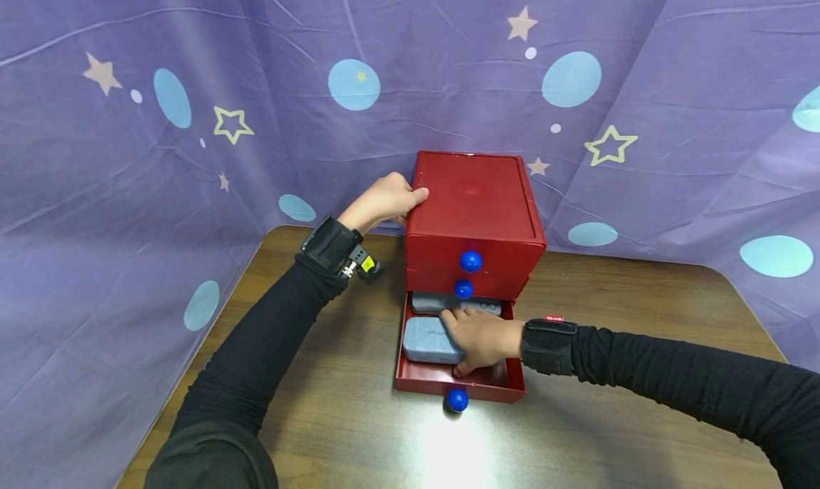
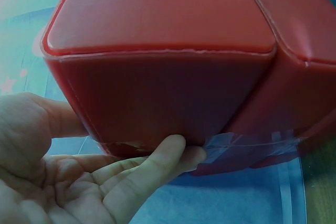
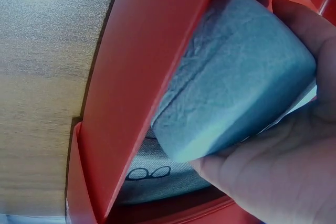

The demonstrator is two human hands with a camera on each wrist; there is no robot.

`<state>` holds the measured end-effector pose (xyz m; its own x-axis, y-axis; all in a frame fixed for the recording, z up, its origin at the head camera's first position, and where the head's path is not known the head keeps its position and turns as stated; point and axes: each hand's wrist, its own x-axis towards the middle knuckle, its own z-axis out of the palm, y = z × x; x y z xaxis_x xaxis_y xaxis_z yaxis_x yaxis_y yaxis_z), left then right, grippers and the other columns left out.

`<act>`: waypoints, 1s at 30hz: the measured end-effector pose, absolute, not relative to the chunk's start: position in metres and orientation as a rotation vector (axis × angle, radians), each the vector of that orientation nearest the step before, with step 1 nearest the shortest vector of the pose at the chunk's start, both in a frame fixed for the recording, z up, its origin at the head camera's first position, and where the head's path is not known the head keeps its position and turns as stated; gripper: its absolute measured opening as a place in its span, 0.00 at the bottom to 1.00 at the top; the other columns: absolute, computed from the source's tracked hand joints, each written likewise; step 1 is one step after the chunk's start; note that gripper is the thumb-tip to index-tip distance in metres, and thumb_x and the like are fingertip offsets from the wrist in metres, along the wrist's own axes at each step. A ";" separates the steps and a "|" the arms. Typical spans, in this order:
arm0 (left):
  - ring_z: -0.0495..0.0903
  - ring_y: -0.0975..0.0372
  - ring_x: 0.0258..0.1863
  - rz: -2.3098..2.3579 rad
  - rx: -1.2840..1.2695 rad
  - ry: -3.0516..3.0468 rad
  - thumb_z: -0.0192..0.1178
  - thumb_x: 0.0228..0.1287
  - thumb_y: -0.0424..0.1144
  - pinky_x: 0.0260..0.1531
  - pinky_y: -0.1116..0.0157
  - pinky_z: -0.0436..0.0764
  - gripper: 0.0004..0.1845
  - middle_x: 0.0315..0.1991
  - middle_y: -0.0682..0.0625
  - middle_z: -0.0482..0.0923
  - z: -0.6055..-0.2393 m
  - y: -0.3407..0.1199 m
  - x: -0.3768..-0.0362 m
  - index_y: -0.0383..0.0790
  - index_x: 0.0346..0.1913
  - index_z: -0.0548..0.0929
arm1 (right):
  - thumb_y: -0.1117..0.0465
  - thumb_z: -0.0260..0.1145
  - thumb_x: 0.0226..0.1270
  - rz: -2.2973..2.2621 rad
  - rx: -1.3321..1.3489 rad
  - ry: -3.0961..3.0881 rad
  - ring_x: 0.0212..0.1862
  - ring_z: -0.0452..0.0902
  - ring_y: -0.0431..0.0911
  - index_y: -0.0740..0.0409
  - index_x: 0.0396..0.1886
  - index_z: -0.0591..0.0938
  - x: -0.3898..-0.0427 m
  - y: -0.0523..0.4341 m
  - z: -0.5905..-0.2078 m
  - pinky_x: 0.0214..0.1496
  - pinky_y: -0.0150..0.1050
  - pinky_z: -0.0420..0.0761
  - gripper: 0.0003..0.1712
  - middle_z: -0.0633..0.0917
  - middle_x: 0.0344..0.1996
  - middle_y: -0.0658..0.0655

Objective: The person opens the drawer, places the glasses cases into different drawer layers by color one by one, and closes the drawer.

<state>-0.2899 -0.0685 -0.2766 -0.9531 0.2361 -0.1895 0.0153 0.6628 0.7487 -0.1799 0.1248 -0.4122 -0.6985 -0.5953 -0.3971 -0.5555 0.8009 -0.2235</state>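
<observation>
Inside the pulled-out bottom drawer [image 1: 496,385] of a small red plastic 3-drawer chest [image 1: 472,211] on the brown wooden bench [image 1: 359,418], my right hand [image 1: 479,338] curls around a grey-blue fabric glasses case [image 1: 428,341]. The case lies left of my palm, its long axis running across the drawer. A second grey case [image 1: 435,303] sits just behind it. My left hand [image 1: 383,201], farther off, presses loosely spread fingers against the chest's back left corner.

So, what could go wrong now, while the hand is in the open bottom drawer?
The bottom drawer is pulled far out, so it might tip or slide free. The right hand grips the front grey case from one side only; it could slip. The left hand only rests against the red drawer unit, which may shift.
</observation>
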 end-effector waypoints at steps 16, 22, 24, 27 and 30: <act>0.82 0.63 0.27 1.177 0.194 2.590 0.52 0.79 0.46 0.46 0.59 0.87 0.22 0.28 0.49 0.77 -0.279 -0.070 -0.292 0.38 0.25 0.79 | 0.46 0.82 0.52 -0.070 -0.773 2.521 0.67 0.71 0.61 0.60 0.62 0.65 -0.178 0.118 -0.414 0.64 0.59 0.77 0.47 0.74 0.64 0.67; 0.81 0.63 0.26 1.207 0.200 2.577 0.52 0.78 0.45 0.51 0.55 0.86 0.23 0.27 0.49 0.76 -0.279 -0.069 -0.291 0.38 0.24 0.79 | 0.48 0.84 0.50 -0.050 -0.767 2.532 0.66 0.71 0.60 0.59 0.60 0.66 -0.178 0.117 -0.415 0.63 0.58 0.79 0.47 0.75 0.62 0.66; 0.81 0.63 0.26 1.214 0.201 2.574 0.53 0.78 0.45 0.52 0.54 0.85 0.22 0.27 0.49 0.76 -0.279 -0.069 -0.291 0.37 0.24 0.79 | 0.48 0.84 0.49 -0.035 -0.773 2.536 0.65 0.71 0.60 0.59 0.60 0.66 -0.178 0.117 -0.416 0.62 0.57 0.79 0.47 0.75 0.61 0.65; 0.81 0.63 0.27 1.212 0.203 2.575 0.53 0.78 0.45 0.51 0.55 0.86 0.22 0.28 0.49 0.77 -0.278 -0.069 -0.291 0.36 0.26 0.81 | 0.48 0.84 0.49 -0.014 -0.779 2.542 0.64 0.72 0.59 0.58 0.60 0.65 -0.179 0.117 -0.418 0.61 0.57 0.80 0.47 0.76 0.60 0.65; 0.83 0.62 0.29 1.209 0.207 2.577 0.53 0.79 0.45 0.49 0.57 0.87 0.21 0.32 0.47 0.80 -0.278 -0.069 -0.291 0.34 0.30 0.82 | 0.48 0.84 0.49 0.011 -0.781 2.553 0.63 0.72 0.59 0.58 0.59 0.65 -0.179 0.116 -0.420 0.60 0.56 0.80 0.47 0.76 0.59 0.64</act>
<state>-0.2912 -0.0686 -0.2778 -0.9487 0.2481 -0.1958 0.0079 0.6381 0.7700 -0.1790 0.1165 -0.4197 -0.7289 -0.5269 -0.4371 -0.5308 0.8382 -0.1253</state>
